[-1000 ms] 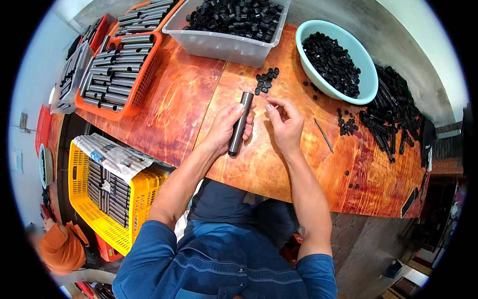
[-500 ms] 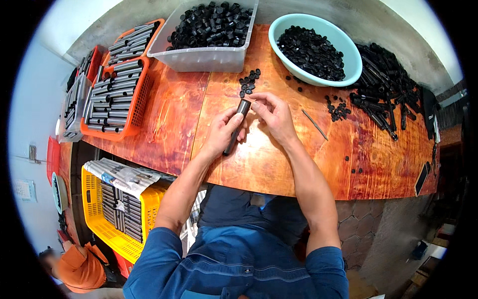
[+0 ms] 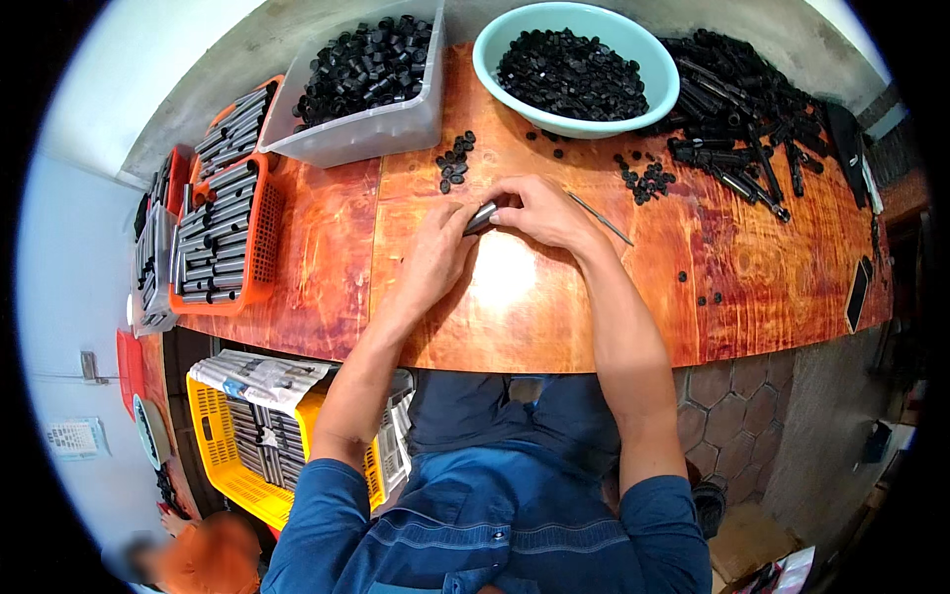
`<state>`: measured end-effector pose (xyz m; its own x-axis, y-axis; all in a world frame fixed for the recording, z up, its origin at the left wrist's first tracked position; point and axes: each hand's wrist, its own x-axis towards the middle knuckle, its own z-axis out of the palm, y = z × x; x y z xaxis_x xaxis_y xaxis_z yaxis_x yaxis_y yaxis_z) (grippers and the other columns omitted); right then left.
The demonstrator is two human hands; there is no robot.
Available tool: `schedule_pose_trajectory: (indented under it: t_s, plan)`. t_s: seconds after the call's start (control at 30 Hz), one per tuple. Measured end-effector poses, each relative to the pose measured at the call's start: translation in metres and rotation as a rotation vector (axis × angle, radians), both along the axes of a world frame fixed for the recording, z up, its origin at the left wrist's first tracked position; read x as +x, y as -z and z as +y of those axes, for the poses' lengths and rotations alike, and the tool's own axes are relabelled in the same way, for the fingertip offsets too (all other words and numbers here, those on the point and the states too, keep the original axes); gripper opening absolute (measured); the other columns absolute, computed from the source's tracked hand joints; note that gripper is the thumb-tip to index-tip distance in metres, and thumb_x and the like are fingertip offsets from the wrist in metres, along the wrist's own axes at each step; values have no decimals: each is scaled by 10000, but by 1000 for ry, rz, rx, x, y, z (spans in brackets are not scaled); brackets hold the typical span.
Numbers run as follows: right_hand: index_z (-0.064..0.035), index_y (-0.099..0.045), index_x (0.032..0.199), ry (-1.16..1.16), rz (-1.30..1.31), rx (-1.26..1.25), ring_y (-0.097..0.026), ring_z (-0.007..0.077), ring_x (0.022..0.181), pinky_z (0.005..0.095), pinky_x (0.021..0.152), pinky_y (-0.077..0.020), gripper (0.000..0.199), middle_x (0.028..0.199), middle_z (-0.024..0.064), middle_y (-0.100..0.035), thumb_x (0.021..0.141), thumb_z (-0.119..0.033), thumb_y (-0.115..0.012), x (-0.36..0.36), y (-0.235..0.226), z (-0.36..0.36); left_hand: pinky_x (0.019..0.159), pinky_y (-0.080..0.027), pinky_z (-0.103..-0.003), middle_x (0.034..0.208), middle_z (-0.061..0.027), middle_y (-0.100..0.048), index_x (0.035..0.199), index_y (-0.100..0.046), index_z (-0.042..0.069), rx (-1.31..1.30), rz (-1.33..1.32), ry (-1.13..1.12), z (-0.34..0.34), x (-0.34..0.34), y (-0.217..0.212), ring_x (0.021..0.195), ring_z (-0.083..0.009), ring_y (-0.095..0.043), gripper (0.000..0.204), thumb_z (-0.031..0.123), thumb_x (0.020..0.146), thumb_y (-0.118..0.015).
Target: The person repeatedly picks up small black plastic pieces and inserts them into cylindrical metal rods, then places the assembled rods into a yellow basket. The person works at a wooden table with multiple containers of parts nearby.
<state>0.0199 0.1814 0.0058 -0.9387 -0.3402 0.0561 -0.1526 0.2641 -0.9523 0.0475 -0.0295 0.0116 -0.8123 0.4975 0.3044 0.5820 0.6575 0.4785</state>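
A short dark metal tube (image 3: 481, 219) lies between my hands, low over the tabletop. My left hand (image 3: 433, 253) is closed around one end, its fingers hiding much of the tube. My right hand (image 3: 542, 212) curls over the other end, thumb pressed against it and fingers bent round the far side. Whatever may be under the right fingertips is hidden. Just beyond my hands sits a small cluster of black caps (image 3: 453, 170). To the right of my right hand lies a thin grey rod (image 3: 602, 219).
A clear bin (image 3: 346, 148) of black caps and a pale green bowl (image 3: 576, 127) of small black parts stand at the back. Orange baskets (image 3: 259, 238) of tubes are left; black tubular parts (image 3: 732, 158) pile right. Below left, a yellow crate (image 3: 213, 436); a person in orange (image 3: 210, 554).
The tube has turned from pointing lengthwise toward me to a more level slant. My right hand has moved from pinching near its far end to curling over it. The whole view has shifted slightly.
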Motion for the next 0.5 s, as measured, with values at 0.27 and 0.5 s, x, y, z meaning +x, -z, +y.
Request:
schedule_pose_trajectory:
  t_s: [0.27, 0.5]
  plan:
    - [16, -715, 1041, -27, 21, 115, -655, 243, 888, 362, 786, -522, 268, 925, 129, -681, 775, -13, -717, -1, -3, 8, 882, -504, -448, 1114, -198, -629, 1215, -656, 8, 25, -30, -21, 3, 0, 1, 1033, -394, -614, 361, 52, 861, -711]
    - [17, -715, 1032, -34, 74, 114, -663, 222, 822, 353, 741, -537, 279, 910, 124, -674, 754, -2, -735, -4, 2, 9, 800, -495, -443, 1006, -177, -610, 1194, -691, 32, 37, -96, 21, -3, -9, -2, 920, -360, -608, 342, 118, 866, -737]
